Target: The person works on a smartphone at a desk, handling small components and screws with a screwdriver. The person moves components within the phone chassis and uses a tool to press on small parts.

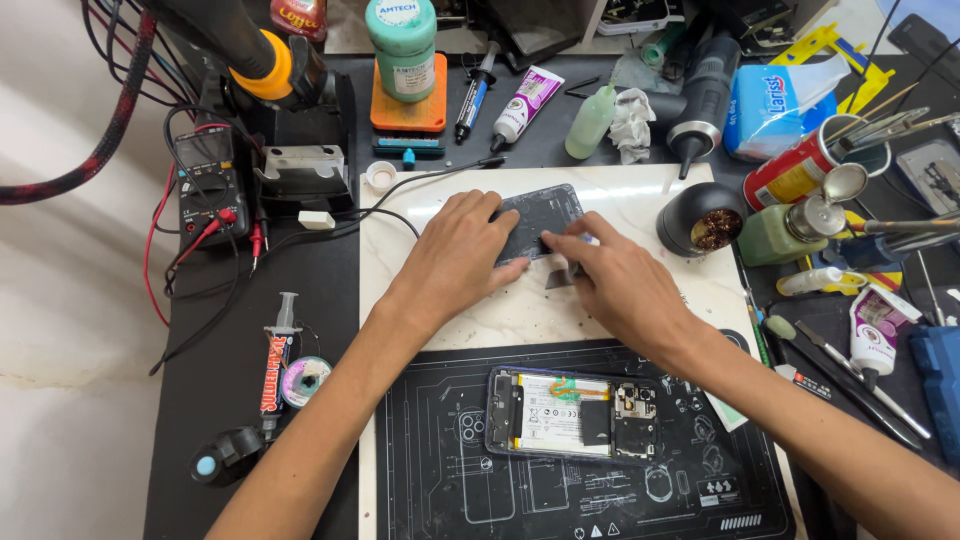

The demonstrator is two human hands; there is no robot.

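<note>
- Back cover [540,215]: dark phone panel, lying flat on the white marble slab [650,200], at 12 o'clock from the opened phone [572,413].
- Left hand [455,262]: we see it pressed palm-down on the cover's left part, fingers spread, clasping nothing.
- Right hand [620,285]: fingertips pinch a small flat blade [560,272] against the cover's lower edge.
- Opened phone: on the black work mat [440,480], at 6 o'clock from both hands, untouched.
</note>
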